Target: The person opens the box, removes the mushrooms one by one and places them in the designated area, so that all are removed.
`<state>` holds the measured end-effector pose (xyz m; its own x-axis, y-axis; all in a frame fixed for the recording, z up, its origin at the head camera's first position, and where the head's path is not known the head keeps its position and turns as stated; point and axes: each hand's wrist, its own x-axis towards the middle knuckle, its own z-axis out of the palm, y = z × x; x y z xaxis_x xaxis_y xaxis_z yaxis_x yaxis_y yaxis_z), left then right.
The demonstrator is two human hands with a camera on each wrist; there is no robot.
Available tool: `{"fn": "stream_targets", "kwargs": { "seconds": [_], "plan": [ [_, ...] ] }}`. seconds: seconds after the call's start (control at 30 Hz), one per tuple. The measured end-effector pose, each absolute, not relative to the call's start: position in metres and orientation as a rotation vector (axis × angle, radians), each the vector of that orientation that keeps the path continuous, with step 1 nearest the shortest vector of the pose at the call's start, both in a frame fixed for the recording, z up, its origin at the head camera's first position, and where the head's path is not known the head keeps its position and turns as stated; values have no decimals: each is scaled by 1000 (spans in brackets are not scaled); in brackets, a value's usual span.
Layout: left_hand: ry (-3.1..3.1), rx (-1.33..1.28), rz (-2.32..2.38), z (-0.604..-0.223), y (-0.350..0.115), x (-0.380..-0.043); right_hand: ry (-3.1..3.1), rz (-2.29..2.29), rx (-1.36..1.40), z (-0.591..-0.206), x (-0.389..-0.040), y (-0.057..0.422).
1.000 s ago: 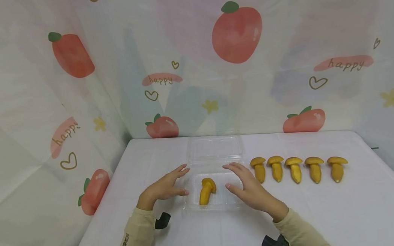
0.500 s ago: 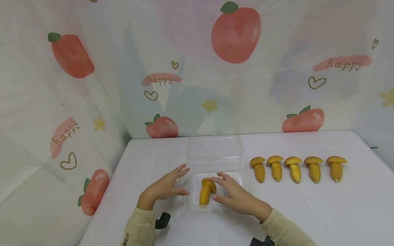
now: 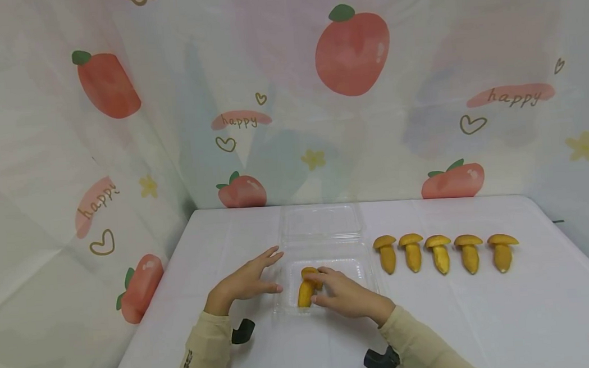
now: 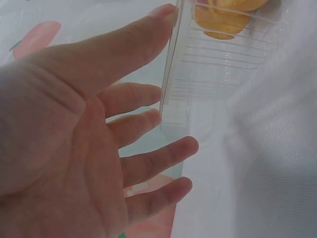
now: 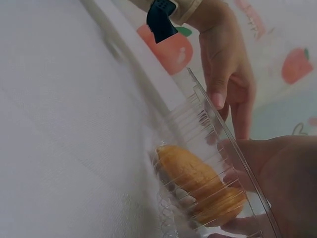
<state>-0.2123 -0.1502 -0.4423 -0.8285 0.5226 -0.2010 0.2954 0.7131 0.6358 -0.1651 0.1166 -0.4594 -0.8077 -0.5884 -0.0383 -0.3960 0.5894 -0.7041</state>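
Note:
One yellow mushroom [image 3: 305, 293] lies in the near half of a clear plastic clamshell box [image 3: 350, 268], its stem towards me. My right hand [image 3: 348, 297] reaches over the box's right side, its thumb and fingers spread about the mushroom's cap; whether they grip it I cannot tell. Through the box wall in the right wrist view, fingertips stand close to the cap [image 5: 223, 207]. My left hand [image 3: 244, 278] stays at the box's left side, its fingers spread and holding nothing. In the left wrist view, its thumb [image 4: 119, 52] is at the box's rim.
Several more yellow mushrooms [image 3: 440, 254] lie in a row right of the box, caps away from me. The box's lid [image 3: 322, 221] lies folded back towards the rear edge of the white-covered table [image 3: 465, 325]. A printed curtain [image 3: 277, 67] hangs behind.
My right hand has moved left, from the box's right edge to the mushroom inside it. My left hand, the box and the row of mushrooms have stayed in place.

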Motion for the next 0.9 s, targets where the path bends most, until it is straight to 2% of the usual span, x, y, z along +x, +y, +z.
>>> {"fn": "stream_targets", "kwargs": {
  "seconds": [0.43, 0.9],
  "plan": [
    [2559, 654, 851, -444, -151, -213, 2608, -1063, -828, -463, -169, 114],
    [2553, 644, 869, -444, -151, -213, 2675, -1319, -761, -461, -172, 120]
  ]
}}
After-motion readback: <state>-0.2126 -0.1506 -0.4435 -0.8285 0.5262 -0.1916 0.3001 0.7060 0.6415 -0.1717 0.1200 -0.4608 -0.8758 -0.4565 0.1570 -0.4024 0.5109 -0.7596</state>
